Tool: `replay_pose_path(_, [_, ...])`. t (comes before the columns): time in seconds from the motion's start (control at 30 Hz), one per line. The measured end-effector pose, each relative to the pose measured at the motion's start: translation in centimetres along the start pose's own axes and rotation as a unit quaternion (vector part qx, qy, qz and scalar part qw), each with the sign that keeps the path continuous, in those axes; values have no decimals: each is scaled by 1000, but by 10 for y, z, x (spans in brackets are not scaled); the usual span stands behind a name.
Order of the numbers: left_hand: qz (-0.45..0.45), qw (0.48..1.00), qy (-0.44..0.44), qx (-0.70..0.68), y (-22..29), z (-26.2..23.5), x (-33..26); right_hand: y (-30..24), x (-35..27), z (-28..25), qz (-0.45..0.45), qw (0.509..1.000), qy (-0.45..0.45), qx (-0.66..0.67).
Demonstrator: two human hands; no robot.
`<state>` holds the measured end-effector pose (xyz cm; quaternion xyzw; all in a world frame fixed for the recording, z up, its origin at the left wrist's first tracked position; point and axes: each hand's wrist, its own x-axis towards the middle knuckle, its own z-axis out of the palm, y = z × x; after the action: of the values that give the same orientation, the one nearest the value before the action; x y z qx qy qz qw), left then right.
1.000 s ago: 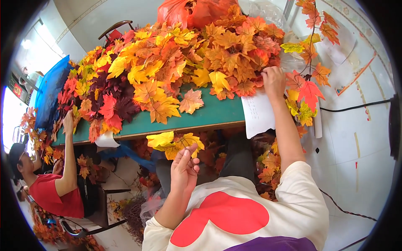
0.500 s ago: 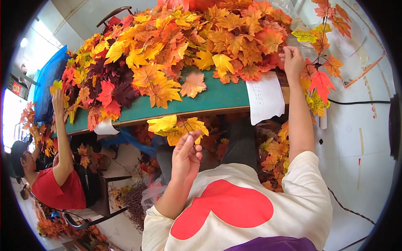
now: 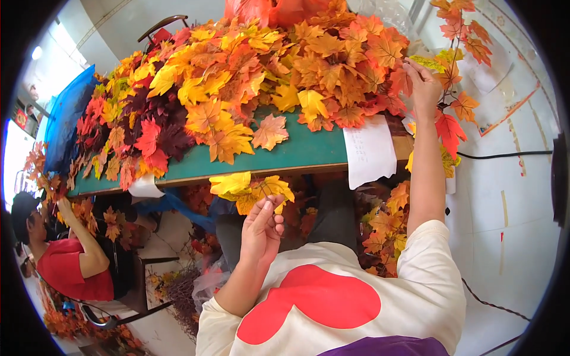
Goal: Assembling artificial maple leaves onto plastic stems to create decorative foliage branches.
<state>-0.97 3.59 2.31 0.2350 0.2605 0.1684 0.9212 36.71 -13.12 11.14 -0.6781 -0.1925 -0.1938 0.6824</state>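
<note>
A long table with a green top and a brown front edge [image 3: 309, 151] spans the scene. A broad pile of artificial maple leaves in yellow, orange, red and dark maroon [image 3: 237, 65] covers most of it. Off the table's near left end sits a co-worker in a red short-sleeved shirt [image 3: 77, 270], one arm raised toward leaves there. A blue plastic sheet [image 3: 68, 115] stands against the table's left end, and a glossy orange-red plastic bag [image 3: 270, 10] lies at its far side. Beyond the table's right end rises a thin branch of orange, red and yellow leaves [image 3: 448, 130]. A white paper sheet [image 3: 369, 151] hangs over the table's front edge, right of centre, bearing a handwritten column of small figures, too faint to read surely.

The right hand [image 3: 423, 86] is above the table's right end, its fingers loosely bent at the edge of a reddish-orange maple leaf [image 3: 401, 82]; whether they grip it, I cannot tell. The left hand [image 3: 261, 228] is just in front of the table's near edge, thumb and index finger pinched together on the stem of a small yellow leaf sprig [image 3: 231, 184], the other fingers curled.
</note>
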Motion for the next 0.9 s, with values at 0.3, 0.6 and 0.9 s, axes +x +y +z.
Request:
replay_pose_path(0.3, [8, 1000, 7, -9, 3, 5, 6, -71, -152, 44, -302, 860, -401, -85])
replay_pose_path(0.6, [28, 998, 38, -42, 2, -8, 1, -76, -248, 58, -20, 878, -472, 72])
replay_pose_path(0.9, [5, 999, 5, -45, -7, -3, -4, -81, -255, 67, -43, 888, -457, 12])
